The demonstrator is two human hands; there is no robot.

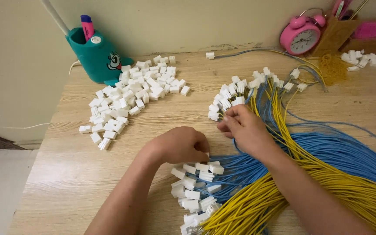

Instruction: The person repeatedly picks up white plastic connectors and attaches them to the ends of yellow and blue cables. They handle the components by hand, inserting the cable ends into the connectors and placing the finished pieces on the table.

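Here my left hand (181,144) rests curled on the desk (62,174), fingers tucked under into a loose fist at the top edge of a cluster of white plugs (194,191) that cap one end of the blue wires (336,150) and yellow wires (349,187). Whether those fingers hold anything I cannot tell; they are hidden beneath my knuckles. My right hand (244,126) lies just beside it, fingertips pinched on a white plug at the near edge of a second bunch of plugs (236,93) fitted on more wire ends. The wires sweep off to my right in a thick bundle across the desk.

To my left, a big loose pile of white plugs (129,98) spreads over the wood, well apart from both hands. Behind it stands a teal pen holder (94,58) with a cartoon face, and a pink and purple marker (87,27) pokes out of it. At the far right corner a pink alarm clock (302,37) sits next to a brown box (338,32) holding pens, with a smaller heap of white plugs (368,60) just beside it.
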